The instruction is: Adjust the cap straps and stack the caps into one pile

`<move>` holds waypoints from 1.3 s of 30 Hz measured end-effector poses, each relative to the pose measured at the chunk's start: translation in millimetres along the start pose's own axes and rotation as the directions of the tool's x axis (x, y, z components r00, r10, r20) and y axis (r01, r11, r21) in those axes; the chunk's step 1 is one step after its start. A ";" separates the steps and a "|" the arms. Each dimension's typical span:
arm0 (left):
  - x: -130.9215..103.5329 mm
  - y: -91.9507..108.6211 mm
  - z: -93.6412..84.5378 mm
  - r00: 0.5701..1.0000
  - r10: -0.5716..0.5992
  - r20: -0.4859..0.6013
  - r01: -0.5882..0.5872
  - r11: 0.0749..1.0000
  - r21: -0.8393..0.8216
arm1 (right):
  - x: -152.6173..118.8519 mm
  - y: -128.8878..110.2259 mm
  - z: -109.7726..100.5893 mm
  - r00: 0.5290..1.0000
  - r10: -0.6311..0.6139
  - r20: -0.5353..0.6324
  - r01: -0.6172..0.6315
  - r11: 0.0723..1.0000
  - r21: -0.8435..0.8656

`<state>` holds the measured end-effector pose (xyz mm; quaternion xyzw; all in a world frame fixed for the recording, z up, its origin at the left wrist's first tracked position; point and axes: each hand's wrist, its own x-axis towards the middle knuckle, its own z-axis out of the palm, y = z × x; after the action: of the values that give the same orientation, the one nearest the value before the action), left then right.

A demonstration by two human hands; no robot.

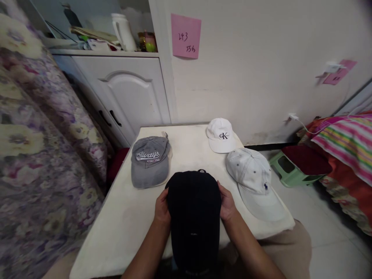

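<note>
Between my two hands is a black baseball cap (194, 209), its brim pointing toward me past the table's near edge. My left hand (162, 206) grips its left side and my right hand (227, 202) its right side; the fingers are partly hidden by the cap. To the left of it lies a grey cap (150, 162) with "Always" lettering. A small white cap (221, 135) with a "CK"-like logo sits at the far right of the table. Nearer on the right rests a pale cap (254, 180) with a small dark emblem, its brim toward me.
The caps are on a cream-covered table (124, 228) against the wall. A flowered curtain (37, 155) hangs at left, beside a white cabinet (124, 85). On the right stand a green stool (290, 174) and a bed with a striped cover (348, 135).
</note>
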<state>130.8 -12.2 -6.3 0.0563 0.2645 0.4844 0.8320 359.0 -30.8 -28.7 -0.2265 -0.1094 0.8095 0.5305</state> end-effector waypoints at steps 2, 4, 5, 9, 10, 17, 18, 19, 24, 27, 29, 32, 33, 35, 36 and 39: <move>2.9 -1.2 -1.2 1.000 0.003 -0.010 -0.003 1.000 -0.001 | 0.9 1.2 -3.3 1.000 0.000 0.015 0.001 1.000 -0.025; 5.8 -2.8 -2.7 1.000 0.005 -0.014 -0.005 1.000 -0.001 | 3.6 1.5 -6.6 1.000 -0.002 0.017 0.002 1.000 -0.023; 7.2 -3.6 -3.3 1.000 0.006 -0.010 -0.006 1.000 -0.002 | 5.2 1.4 -7.9 1.000 -0.004 0.019 0.004 1.000 -0.022; 9.0 -7.4 -3.3 1.000 0.005 0.031 -0.005 1.000 -0.006 | 10.4 0.3 -11.8 0.999 -0.023 0.023 0.024 0.999 -0.023; 7.6 -8.6 -2.9 0.999 0.001 0.043 -0.001 1.000 -0.003 | 11.0 0.1 -12.4 0.999 -0.030 0.024 0.031 0.999 -0.024; -34.9 -24.6 -16.6 0.992 -0.005 0.123 0.001 1.000 0.029 | 11.9 -2.3 -13.3 0.997 -0.069 0.030 0.070 0.997 -0.034; -45.0 -28.8 -22.7 0.990 -0.001 0.138 -0.004 0.999 0.033 | 12.3 -2.8 -13.2 0.997 -0.078 0.028 0.079 0.996 -0.033; -55.4 -34.1 -29.2 0.982 0.004 0.187 -0.011 0.999 0.040 | 12.8 -3.2 -13.3 0.996 -0.089 0.026 0.090 0.995 -0.030; -100.1 -77.9 -47.1 0.947 0.057 0.315 -0.054 0.998 -0.016 | 16.5 -2.3 -16.1 0.990 -0.139 0.003 0.139 0.990 0.002; -112.5 -107.8 -37.5 0.964 0.053 0.261 -0.047 0.999 -0.028 | 17.7 -0.2 -20.0 0.988 -0.151 -0.011 0.152 0.988 0.030; -116.2 -119.2 -26.6 0.982 0.045 0.183 -0.049 0.999 0.022 | 17.6 1.1 -23.2 0.988 -0.153 -0.016 0.153 0.987 0.050; -121.9 -118.1 -12.2 0.995 0.046 0.089 -0.059 0.986 0.155 | 17.8 2.6 -28.5 0.990 -0.143 -0.019 0.144 0.986 0.089; -124.2 -114.0 -9.1 0.996 0.055 0.070 -0.068 0.977 0.201 | 18.2 3.0 -30.1 0.990 -0.139 -0.019 0.140 0.985 0.103; -128.1 -103.1 -5.1 0.996 0.074 0.048 -0.084 0.957 0.279 | 19.7 3.3 -32.4 0.990 -0.141 -0.020 0.142 0.981 0.135; -128.9 -96.5 -3.4 0.995 0.084 0.048 -0.095 0.946 0.310 | 20.4 3.1 -33.0 0.989 -0.149 -0.021 0.150 0.977 0.152; -122.0 -71.1 7.1 0.989 0.113 0.092 -0.140 0.914 0.381 | 21.1 1.3 -32.8 0.983 -0.185 -0.014 0.184 0.960 0.209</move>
<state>141.9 -150.3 22.0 0.2526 0.3219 0.4736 0.7799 366.7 -14.3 -63.1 -0.1557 -0.0456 0.7641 0.6243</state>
